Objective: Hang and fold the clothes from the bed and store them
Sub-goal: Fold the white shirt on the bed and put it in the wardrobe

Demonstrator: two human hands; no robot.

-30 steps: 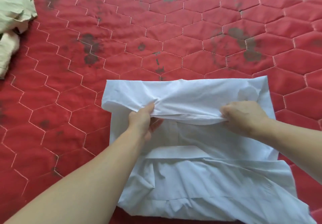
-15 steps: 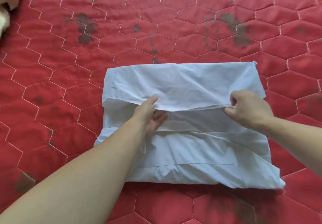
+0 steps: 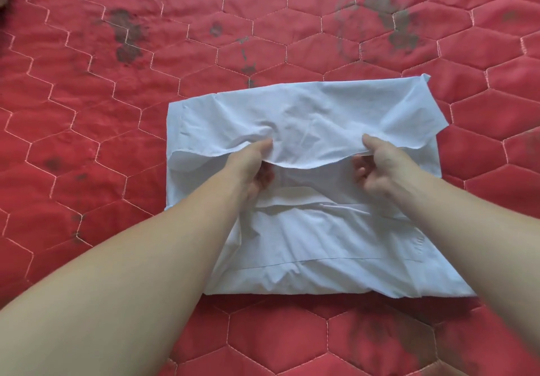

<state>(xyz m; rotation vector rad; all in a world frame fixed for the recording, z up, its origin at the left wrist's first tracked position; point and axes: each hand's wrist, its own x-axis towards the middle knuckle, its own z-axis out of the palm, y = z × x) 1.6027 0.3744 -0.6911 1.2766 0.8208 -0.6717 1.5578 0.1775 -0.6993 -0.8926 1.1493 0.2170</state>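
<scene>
Both hands, the left hand (image 3: pixel 257 165) and right hand (image 3: pixel 380 168), pinch the folded flap of the white garment (image 3: pixel 321 244) lying near the quilt's (image 3: pixel 87 112) near edge; uneven pull could skew the fold and bunch the layers beneath.

Both bare forearms reach forward from lower corners, converging toward centre. Left hand (image 3: pixel 253 168): thumb on top, pointing away, fingers curled underneath, pinching cloth edge. Right hand (image 3: pixel 380 168): thumb on top, fingers curled below, knuckles turned inward, pinching same edge. Hands level with each other, apart, palms facing one another. Wrists straight, raised slightly. No sleeves on either arm.
</scene>
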